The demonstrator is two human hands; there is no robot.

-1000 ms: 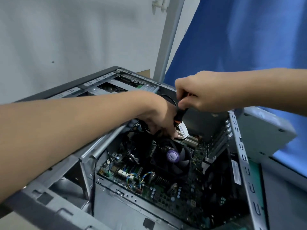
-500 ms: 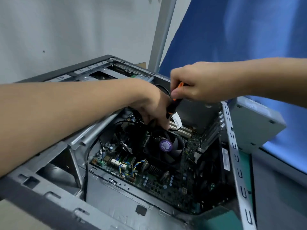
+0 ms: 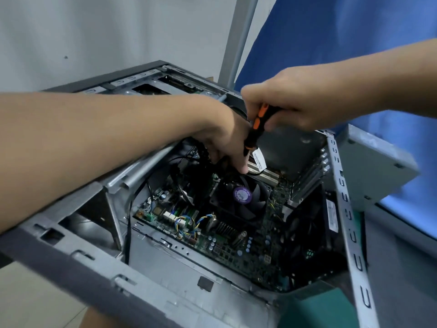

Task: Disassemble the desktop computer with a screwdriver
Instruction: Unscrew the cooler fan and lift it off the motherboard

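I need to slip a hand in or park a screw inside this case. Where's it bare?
Bare: the hollow bay left of the motherboard, and the grey metal strip between the motherboard's near edge and the case rim. Crowded: above the CPU fan, where the left hand, the right hand with the screwdriver and black cables meet.

Orange-and-black screwdriver (image 3: 256,125), purple-labelled black fan (image 3: 246,197), grey case (image 3: 165,268), blue curtain (image 3: 331,31).

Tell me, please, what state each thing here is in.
Computer case: side open, insides exposed.
Screwdriver: gripped, pointing down into the case.
Right hand: grips the screwdriver handle.
Fan: mounted, blades not blurred.
Left hand: reaching inside above the fan; grasp unclear.
Motherboard: in place, cables plugged in.
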